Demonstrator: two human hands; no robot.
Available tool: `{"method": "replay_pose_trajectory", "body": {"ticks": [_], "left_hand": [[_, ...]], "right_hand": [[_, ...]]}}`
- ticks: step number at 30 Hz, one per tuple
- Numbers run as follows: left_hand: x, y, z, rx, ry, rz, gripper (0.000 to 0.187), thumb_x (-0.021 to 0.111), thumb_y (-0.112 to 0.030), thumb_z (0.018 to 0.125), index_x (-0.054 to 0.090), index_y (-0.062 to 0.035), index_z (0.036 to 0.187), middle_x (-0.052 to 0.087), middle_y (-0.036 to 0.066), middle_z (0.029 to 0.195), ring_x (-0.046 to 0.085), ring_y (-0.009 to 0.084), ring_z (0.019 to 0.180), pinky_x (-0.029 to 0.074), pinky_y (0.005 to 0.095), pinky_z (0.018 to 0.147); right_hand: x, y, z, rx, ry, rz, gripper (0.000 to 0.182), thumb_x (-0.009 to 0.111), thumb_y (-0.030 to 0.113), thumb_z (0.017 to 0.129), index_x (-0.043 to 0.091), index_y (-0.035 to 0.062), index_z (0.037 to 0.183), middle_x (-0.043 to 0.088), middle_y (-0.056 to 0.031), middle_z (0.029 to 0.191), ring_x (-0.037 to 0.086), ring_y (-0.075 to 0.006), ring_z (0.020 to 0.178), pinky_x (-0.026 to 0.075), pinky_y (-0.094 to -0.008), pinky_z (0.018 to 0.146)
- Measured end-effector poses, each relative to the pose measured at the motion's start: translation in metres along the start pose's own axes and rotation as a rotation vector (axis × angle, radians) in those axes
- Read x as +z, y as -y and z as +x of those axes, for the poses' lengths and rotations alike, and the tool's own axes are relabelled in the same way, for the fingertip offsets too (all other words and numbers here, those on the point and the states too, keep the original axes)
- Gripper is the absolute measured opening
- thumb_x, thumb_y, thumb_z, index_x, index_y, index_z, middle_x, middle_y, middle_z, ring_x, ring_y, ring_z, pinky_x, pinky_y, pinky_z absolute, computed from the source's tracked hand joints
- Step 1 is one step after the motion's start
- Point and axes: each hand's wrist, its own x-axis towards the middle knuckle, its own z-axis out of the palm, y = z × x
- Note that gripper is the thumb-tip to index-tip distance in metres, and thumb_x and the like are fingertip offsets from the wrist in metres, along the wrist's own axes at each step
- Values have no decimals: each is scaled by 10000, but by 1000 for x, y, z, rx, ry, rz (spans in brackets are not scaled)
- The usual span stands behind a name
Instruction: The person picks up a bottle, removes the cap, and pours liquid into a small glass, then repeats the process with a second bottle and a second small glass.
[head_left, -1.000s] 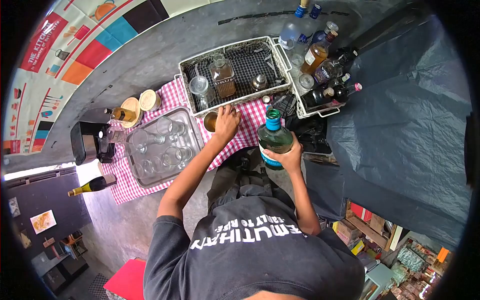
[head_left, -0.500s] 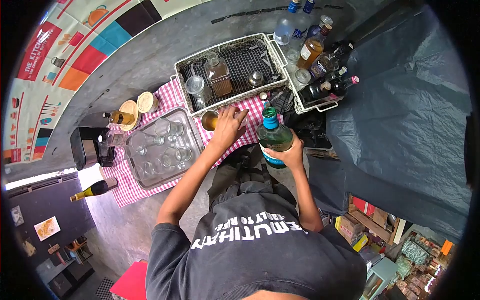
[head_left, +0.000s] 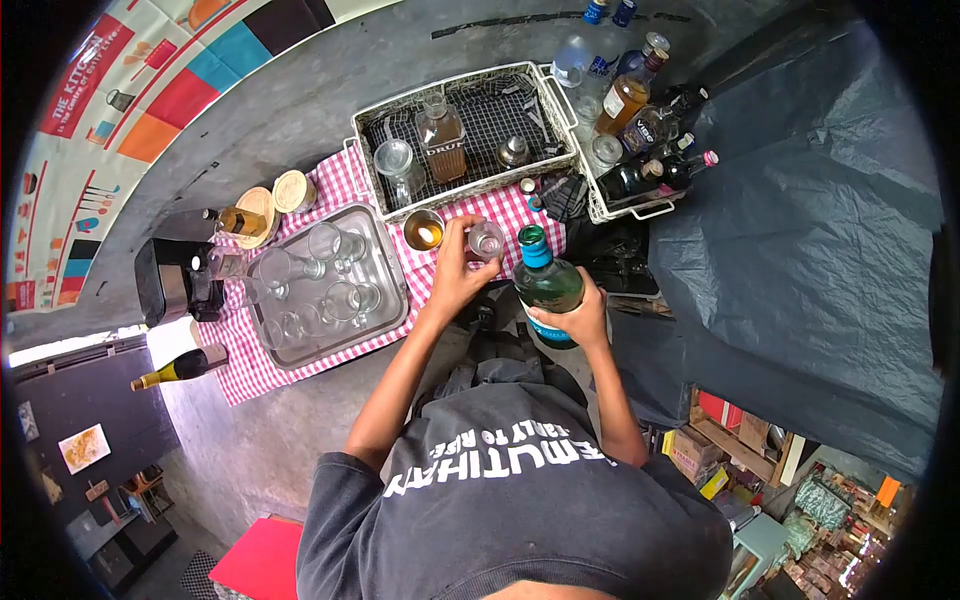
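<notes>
You are holding a small clear glass (head_left: pixel 487 240) in your left hand (head_left: pixel 456 275), fingers curled around its side so that its mouth is staying upward and free. It is hanging just above the red-checked cloth (head_left: pixel 300 350), close beside the small brass cup (head_left: pixel 424 231) that is standing on the cloth with amber liquid in it.

Your right hand (head_left: pixel 580 318) is wrapping the belly of a green bottle (head_left: pixel 548 285) — fingers closed firmly round the label, thumb on the near side. The bottle is standing nearly upright, its blue neck (head_left: pixel 534 246) reaching up right beside the glass, the two almost touching. Whether a cap is sitting on that neck, I cannot tell. Gripping low on the body looks like the hold that would be letting you tip the neck toward the glass without shifting your grasp.

To the left of the brass cup, a metal tray (head_left: pixel 390 300) is carrying several stemmed glasses lying and standing together, within easy reach of your left arm. Beyond the cloth, a wire basket (head_left: pixel 372 130) is keeping a square decanter (head_left: pixel 442 137) and a jar — upright and fenced in — while a second basket (head_left: pixel 620 212) on the right is crowding the other spirit bottles together. A wine bottle (head_left: pixel 178 368) is lying on its side, well apart, at the far left.
</notes>
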Motion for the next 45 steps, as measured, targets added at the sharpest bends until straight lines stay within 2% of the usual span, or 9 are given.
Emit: {"method": "replay_pose_trajectory", "body": {"ticks": [4, 5, 7, 12, 15, 23, 25, 32, 45], "left_hand": [[5, 14, -8, 74, -43, -70, 569, 704, -12, 734, 474, -9, 1255, 522, 108, 1159, 589, 202, 1047, 552, 312, 830], [5, 15, -10, 34, -44, -185, 573, 693, -6, 748, 464, -13, 1274, 517, 98, 1176, 581, 188, 1064, 539, 306, 855], [4, 9, -14, -8, -43, -305, 578, 682, 1, 762, 455, -17, 1293, 513, 88, 1192, 573, 174, 1080, 526, 299, 880], [-5, -8, -21, -82, -14, -401, 594, 642, 23, 787, 435, -27, 1341, 498, 80, 1240, 548, 160, 1124, 485, 304, 938], [-8, -4, -25, -74, -35, -411, 609, 648, 29, 766, 441, -24, 1336, 499, 82, 1241, 539, 166, 1142, 473, 307, 951], [-14, -8, -44, -73, -40, -423, 631, 647, 39, 737, 451, -28, 1333, 470, 75, 1238, 506, 185, 1198, 458, 315, 979], [-18, -11, -47, -96, -42, -420, 626, 637, 40, 744, 448, -31, 1336, 465, 72, 1257, 510, 193, 1200, 473, 326, 983], [-33, -6, -50, -90, -30, -397, 634, 628, 47, 724, 463, -18, 1333, 449, 98, 1297, 483, 218, 1249, 492, 346, 987], [-53, 5, -61, -53, 55, -338, 604, 686, 28, 756, 475, -28, 1319, 469, 93, 1293, 516, 208, 1221, 516, 346, 973]], "right_hand": [[2, 10, -5, -5, 0, -2, 579, 940, 298, 559, 612, 42, 962, 717, -127, 866, 726, -266, 804, 560, -381, 717], [2, 14, -6, -5, -3, -7, 579, 940, 298, 559, 612, 42, 962, 717, -127, 866, 726, -266, 804, 560, -381, 717], [1, 21, -10, 57, 60, -36, 579, 918, 220, 589, 628, 23, 1050, 731, -110, 950, 713, -195, 875, 551, -348, 796], [8, 38, -16, 123, 75, -78, 590, 923, 240, 556, 630, 26, 1021, 723, -127, 916, 720, -237, 847, 552, -374, 770], [12, 46, -22, 128, 77, -168, 583, 924, 248, 552, 627, 21, 999, 719, -130, 905, 720, -251, 840, 553, -382, 759], [25, 62, -37, 160, 58, -138, 587, 930, 295, 556, 615, 16, 965, 715, -141, 848, 726, -273, 789, 554, -381, 707], [27, 71, -40, 166, 71, -161, 592, 925, 307, 571, 600, 27, 978, 712, -145, 857, 728, -304, 823, 558, -397, 722], [37, 80, -53, 231, 93, -178, 582, 924, 302, 571, 603, 17, 964, 719, -147, 868, 731, -289, 830, 560, -392, 732], [62, 91, -77, 311, 51, -201, 604, 922, 301, 569, 613, 21, 1007, 723, -156, 893, 731, -299, 854, 565, -399, 752]]}}
